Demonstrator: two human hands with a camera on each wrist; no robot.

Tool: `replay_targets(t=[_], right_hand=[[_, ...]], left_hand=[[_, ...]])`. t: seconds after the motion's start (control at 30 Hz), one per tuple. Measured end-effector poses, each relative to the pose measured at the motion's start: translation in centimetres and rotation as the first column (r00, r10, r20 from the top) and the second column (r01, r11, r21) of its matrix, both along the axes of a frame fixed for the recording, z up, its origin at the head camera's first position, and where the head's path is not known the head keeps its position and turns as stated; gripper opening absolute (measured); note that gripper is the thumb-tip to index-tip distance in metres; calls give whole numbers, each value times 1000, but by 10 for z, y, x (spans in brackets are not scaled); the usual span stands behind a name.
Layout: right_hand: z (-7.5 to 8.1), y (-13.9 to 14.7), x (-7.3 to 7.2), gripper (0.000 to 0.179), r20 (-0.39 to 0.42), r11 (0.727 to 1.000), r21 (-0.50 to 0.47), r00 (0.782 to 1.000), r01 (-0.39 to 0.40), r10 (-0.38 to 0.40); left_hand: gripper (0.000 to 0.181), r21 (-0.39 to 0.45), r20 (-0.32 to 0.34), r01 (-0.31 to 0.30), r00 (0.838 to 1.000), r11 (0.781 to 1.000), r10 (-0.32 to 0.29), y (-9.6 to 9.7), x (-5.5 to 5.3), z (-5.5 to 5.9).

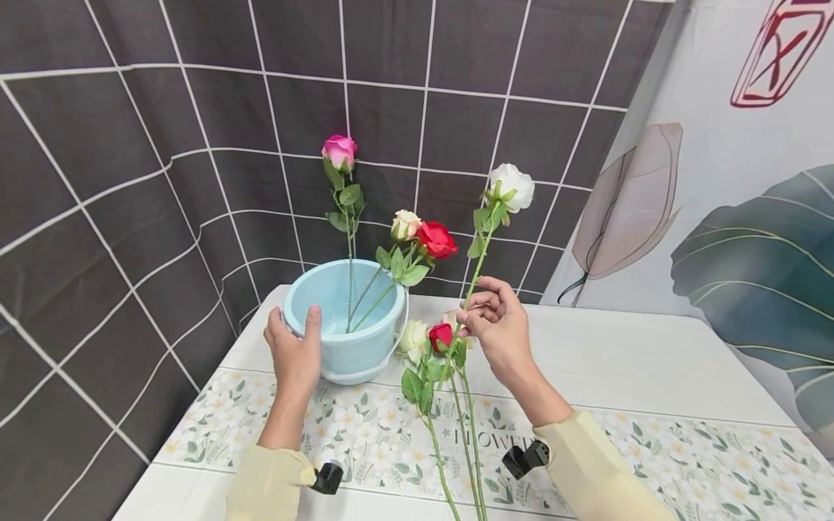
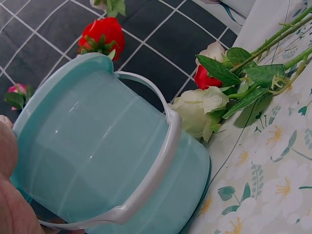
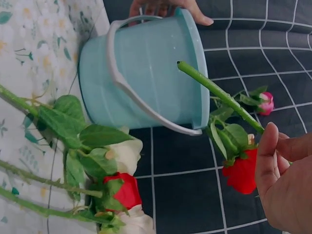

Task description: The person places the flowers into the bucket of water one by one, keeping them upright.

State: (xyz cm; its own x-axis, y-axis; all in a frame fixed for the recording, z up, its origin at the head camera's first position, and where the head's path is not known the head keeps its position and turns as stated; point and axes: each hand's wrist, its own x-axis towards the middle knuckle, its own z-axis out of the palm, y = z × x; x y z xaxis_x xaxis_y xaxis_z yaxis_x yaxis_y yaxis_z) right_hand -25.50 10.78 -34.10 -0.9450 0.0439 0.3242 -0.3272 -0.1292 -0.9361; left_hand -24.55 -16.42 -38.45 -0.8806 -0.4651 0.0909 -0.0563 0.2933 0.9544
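Observation:
A light blue bucket (image 1: 352,358) stands at the left of the table. My left hand (image 1: 295,358) grips its near-left rim, thumb toward the inside. Inside the bucket lean a pink rose (image 1: 340,152), a cream rose (image 1: 405,226) and a red rose (image 1: 436,240). To the bucket's right, my right hand (image 1: 498,329) pinches the stem of a white rose (image 1: 511,188) between thumb and fingers, bloom up. The right wrist view shows the cut end of that green stem (image 3: 219,92) in front of the bucket's side, outside it.
On the table beside the bucket lie a greenish-white rose (image 1: 413,340), a small red rose (image 1: 441,336) and a pale rose (image 3: 136,222), stems toward me. The bucket's white handle (image 2: 156,170) hangs down its side. A dark tiled backdrop (image 1: 384,43) rises behind the floral-printed table cover (image 1: 365,449).

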Motion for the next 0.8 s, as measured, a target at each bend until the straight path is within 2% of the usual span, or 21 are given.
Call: replay_targets(t=[0.4,0.8], right_hand=[[10,-20,-11,53,-45,998,-59,999,15,-18],[19,-34,-17,51,-105,996,-70,993,46,-53]], left_hand=[[94,-13,10,-9,1000,1000,9,0,-1,-1],[94,-6,3,-8,1000,1000,8,0,-1,0]])
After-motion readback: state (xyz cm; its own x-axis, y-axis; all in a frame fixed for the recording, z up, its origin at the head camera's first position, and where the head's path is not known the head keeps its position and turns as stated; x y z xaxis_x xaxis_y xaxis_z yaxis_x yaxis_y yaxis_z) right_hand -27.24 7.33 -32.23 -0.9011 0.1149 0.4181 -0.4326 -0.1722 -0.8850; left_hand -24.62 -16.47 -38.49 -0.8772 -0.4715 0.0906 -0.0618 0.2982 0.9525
